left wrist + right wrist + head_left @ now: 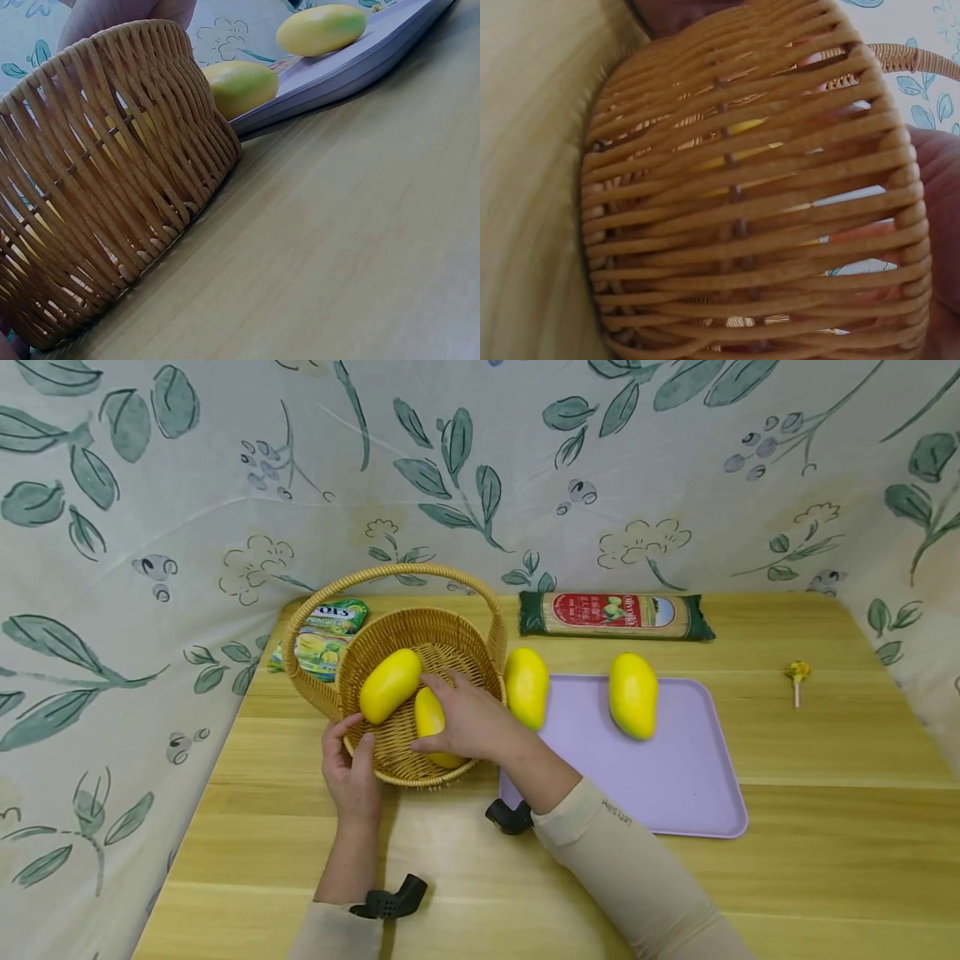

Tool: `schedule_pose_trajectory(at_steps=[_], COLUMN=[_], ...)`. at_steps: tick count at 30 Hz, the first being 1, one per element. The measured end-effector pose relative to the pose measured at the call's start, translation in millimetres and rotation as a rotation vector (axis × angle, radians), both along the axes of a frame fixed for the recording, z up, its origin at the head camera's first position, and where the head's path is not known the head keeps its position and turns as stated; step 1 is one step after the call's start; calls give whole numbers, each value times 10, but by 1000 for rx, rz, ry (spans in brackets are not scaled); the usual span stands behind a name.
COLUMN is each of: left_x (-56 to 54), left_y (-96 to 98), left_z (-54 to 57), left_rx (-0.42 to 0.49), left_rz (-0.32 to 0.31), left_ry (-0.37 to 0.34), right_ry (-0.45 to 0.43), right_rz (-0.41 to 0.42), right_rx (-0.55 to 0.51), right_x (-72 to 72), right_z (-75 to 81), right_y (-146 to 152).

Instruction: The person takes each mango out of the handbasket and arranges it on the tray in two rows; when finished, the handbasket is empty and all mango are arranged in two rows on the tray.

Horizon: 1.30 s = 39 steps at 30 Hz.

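A wicker basket [405, 768] with a tall handle stands on the table. One yellow mango [390, 685] lies inside it on the left. My right hand [472, 718] reaches over the right rim and grips a second mango [430, 718] low in the basket, thumb and fingers on either side. At the front left rim, my left hand [352, 777] holds the basket, its thumb at the edge. Through the weave, the right wrist view shows bits of yellow [746, 126]; most of the right fingers are hidden there.
Right of the basket lies a lilac tray [697, 760] with a mango [633, 695] on it; another mango [527, 687] sits at its left edge. Behind are a pasta packet [611, 615] and a green packet [318, 647]. A lollipop-like item [798, 681] lies far right.
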<state>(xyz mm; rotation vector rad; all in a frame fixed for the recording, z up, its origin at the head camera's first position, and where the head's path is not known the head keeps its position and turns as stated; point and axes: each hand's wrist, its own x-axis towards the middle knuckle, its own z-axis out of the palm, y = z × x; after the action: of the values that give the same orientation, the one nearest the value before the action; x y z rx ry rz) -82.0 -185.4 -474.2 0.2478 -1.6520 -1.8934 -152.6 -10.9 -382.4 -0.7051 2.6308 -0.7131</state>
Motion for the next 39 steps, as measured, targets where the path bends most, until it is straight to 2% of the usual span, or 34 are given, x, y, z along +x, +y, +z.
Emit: schedule_pose_trajectory(at_steps=[19, 30, 39], left_x=[9, 6, 10], left_y=[-3, -3, -1], left_z=[-1, 0, 3], left_rx=[-7, -2, -10], left_rz=[-17, -19, -15], left_ry=[-21, 4, -1], right_ry=[23, 25, 17], right_rz=[18, 25, 25], right_rx=[88, 80, 53], right_x=[-1, 5, 5], right_z=[-31, -32, -21], right_y=[-42, -39, -31])
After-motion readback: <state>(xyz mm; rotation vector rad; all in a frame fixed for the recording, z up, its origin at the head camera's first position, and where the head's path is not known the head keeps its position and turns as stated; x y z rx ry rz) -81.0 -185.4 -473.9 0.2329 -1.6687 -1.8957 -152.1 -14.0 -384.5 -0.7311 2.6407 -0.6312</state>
